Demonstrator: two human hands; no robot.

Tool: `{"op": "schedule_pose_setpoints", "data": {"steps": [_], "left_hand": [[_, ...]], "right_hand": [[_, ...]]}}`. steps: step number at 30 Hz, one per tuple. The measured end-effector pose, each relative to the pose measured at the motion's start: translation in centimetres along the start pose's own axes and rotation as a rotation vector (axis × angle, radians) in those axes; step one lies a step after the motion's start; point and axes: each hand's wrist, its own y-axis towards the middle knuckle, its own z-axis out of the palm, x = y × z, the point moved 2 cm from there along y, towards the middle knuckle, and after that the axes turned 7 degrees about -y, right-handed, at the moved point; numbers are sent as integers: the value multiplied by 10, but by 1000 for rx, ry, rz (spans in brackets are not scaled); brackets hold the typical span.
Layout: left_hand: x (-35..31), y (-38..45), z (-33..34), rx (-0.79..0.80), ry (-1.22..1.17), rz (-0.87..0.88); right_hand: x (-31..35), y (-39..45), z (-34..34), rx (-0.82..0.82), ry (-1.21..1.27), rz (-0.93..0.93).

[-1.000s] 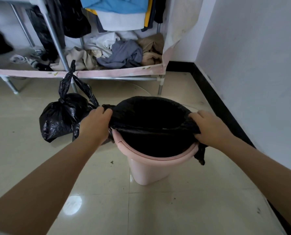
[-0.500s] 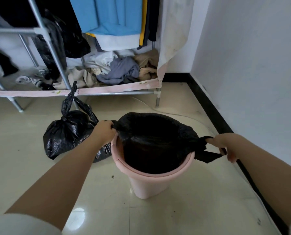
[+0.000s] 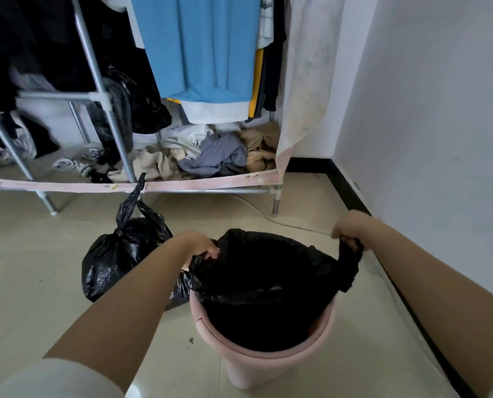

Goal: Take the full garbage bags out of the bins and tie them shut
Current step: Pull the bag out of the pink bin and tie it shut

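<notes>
A pink bin [image 3: 256, 366] stands on the tiled floor with a black garbage bag [image 3: 268, 277] in it. The bag's mouth is off the rim and raised above the bin. My left hand [image 3: 199, 245] grips the bag's left edge. My right hand [image 3: 350, 228] grips the right edge and stretches it up and outward. A second black garbage bag [image 3: 118, 257], knotted at the top, lies on the floor to the left of the bin, partly behind my left forearm.
A metal clothes rack [image 3: 107, 110] with hanging garments and piled clothes stands behind the bin. A white wall [image 3: 440, 139] with a black baseboard runs along the right. A pale cable [image 3: 256, 209] lies on the floor by the rack's leg.
Both hands have pulled the bag's edges off the bin's rim and lifted them. My right hand moved outward and up. The view has tilted up, showing more of the rack.
</notes>
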Motion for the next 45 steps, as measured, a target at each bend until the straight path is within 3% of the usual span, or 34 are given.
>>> {"op": "schedule_pose_setpoints", "data": {"steps": [2, 3, 6, 9, 12, 18, 22, 27, 32, 37, 45], "left_hand": [[-11, 3, -6, -99, -80, 104], [-20, 4, -12, -179, -195, 206], [-47, -3, -33, -352, -506, 460], [-72, -21, -54, -413, -631, 634], [-94, -48, -79, -510, -627, 828], [-120, -142, -173, -994, -725, 1073], [-102, -191, -234, -1085, -663, 1150], [-63, -217, -268, -916, -593, 1150], [-6, -199, -272, -850, -416, 993], [79, -160, -258, -901, -266, 819], [230, -128, -219, -1085, -371, 641]], "right_hand": [[13, -5, -3, -62, -369, -31], [24, -8, -8, -106, -358, -53], [71, -15, -34, -323, -49, -216], [126, -42, -59, -504, 272, -505], [174, -85, -76, -634, 297, -767], [286, -177, -107, -742, 351, -1118], [349, -236, -114, -733, 397, -1228], [381, -268, -69, -587, 449, -1247], [374, -249, 8, -436, 392, -1156], [338, -220, 109, -334, 181, -1115], [295, -222, 251, -215, 101, -1144]]}}
